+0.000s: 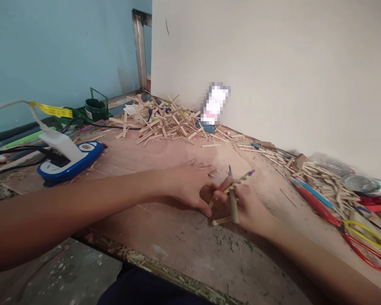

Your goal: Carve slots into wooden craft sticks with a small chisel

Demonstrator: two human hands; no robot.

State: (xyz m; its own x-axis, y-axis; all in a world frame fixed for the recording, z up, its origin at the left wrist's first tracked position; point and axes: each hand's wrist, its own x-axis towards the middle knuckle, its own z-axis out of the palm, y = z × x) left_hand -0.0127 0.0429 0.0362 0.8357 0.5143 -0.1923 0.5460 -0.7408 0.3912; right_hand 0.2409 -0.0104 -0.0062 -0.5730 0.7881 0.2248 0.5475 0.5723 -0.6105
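Observation:
My right hand [246, 203] is closed round a patterned yellow and purple pencil [243, 178] and a tool with a thick brown handle [233, 207]. The pencil's purple end points up and to the right. Just left of it, my left hand [192, 186] rests low over the wooden table [165, 250], its thumb and a finger curved toward the right hand's fingertips. Whether those fingers grip a small piece is hidden. A short wooden stick [221, 220] lies beneath the right hand.
A stick pile [169, 120] lies at the back beside a blurred upright phone [215, 103]. Blue power strip [71, 163] with plugs is left. More sticks [330, 182], red-handled scissors [365, 250] and a plastic bottle [362, 183] lie right. The table's front edge [146, 262] is near.

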